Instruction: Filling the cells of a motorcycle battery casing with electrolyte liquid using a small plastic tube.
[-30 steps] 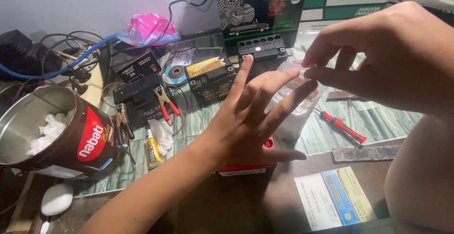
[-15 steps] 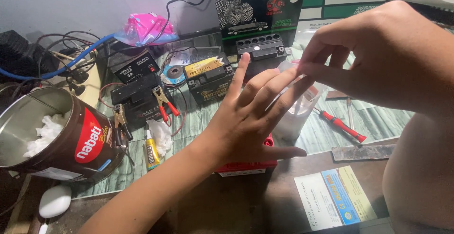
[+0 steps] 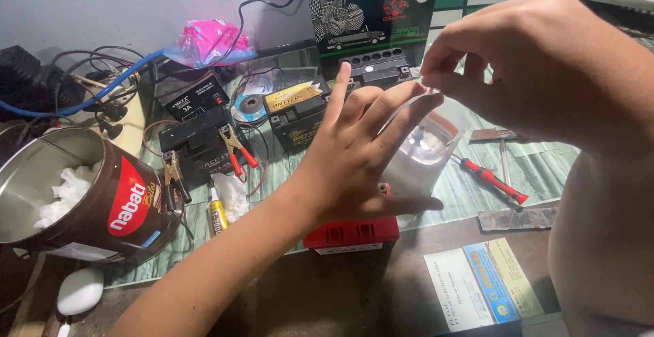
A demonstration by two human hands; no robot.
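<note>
**Hands over the clear container**

I see my right hand [image 3: 545, 65] at upper right, thumb and forefinger pinched on something too small to tell. My left hand [image 3: 354, 160], centre frame, has its fingers spread against the clear plastic container [image 3: 422, 156]. That container stands above the red battery [image 3: 351, 231]; a red-handled screwdriver [image 3: 492, 180] lies just right.

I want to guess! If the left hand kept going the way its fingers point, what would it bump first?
Probably the right hand: the left hand's fingertips already nearly meet it, though depth is unclear.
</note>
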